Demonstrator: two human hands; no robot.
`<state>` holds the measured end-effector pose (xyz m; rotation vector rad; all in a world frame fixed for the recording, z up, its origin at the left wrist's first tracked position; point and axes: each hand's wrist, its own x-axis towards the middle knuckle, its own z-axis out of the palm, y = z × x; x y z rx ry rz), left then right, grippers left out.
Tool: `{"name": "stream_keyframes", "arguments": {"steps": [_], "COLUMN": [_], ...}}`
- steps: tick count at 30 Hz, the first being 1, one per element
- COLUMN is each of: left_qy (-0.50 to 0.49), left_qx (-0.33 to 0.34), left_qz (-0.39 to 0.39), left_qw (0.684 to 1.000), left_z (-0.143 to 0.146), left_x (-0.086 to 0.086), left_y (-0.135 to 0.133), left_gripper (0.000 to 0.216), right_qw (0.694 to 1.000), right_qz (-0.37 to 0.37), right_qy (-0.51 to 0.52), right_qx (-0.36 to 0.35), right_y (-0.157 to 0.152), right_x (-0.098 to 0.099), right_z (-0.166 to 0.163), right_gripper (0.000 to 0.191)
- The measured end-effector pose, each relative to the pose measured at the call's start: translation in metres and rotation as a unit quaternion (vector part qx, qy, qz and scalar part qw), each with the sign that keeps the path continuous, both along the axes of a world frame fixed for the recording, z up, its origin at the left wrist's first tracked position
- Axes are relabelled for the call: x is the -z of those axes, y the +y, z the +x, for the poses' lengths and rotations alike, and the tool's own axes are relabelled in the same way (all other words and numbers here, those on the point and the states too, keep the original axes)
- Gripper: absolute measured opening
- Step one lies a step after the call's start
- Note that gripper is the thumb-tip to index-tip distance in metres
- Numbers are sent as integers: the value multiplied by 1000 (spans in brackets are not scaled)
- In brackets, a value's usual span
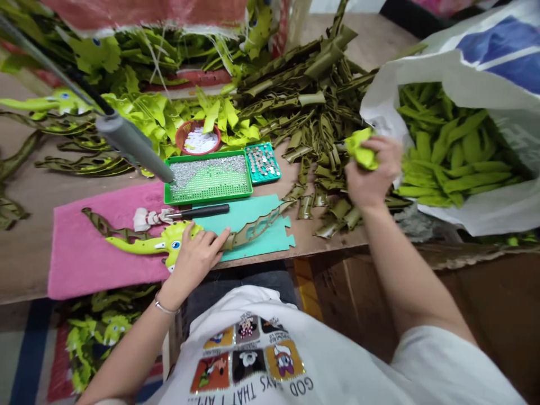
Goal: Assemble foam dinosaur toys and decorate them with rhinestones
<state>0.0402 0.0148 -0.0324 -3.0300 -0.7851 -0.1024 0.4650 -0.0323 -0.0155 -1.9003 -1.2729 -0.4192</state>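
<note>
My left hand [197,256] lies flat with fingers spread on a lime-green dinosaur-shaped foam toy [158,243] that rests across a pink mat [84,253] and a teal foam mat [257,225]. An olive-green jagged foam strip [257,226] runs out from under its fingers. My right hand [371,169] is raised over the table's right part, closed around a lime-green foam piece [361,147], beside the open white sack [464,73]. A black-handled tool [202,212] lies just beyond the left hand.
A green tray of small silver bits [208,179], a teal tray of studs [262,162] and a red bowl of white pieces [197,138] stand behind the mats. Olive foam pieces [312,112] are heaped mid-table. The sack holds green strips [451,152]. A grey rod [130,145] slants in from the left.
</note>
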Motion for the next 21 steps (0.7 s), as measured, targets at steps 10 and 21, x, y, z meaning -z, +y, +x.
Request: {"name": "stream_keyframes", "arguments": {"steps": [10, 21], "left_qy": [-30, -34], "left_qx": [-22, -22], "left_qz": [-4, 25], "left_qw": [999, 999], "left_z": [0, 0], "left_x": [6, 9], "left_y": [-5, -5], "left_gripper": [53, 49], "right_qw": [868, 762], "right_qz": [38, 38], "right_qy": [450, 636], "right_qx": [-207, -120], "right_y": [49, 56], "right_x": [49, 45], "right_z": [-102, -78], "right_gripper": [58, 39]}}
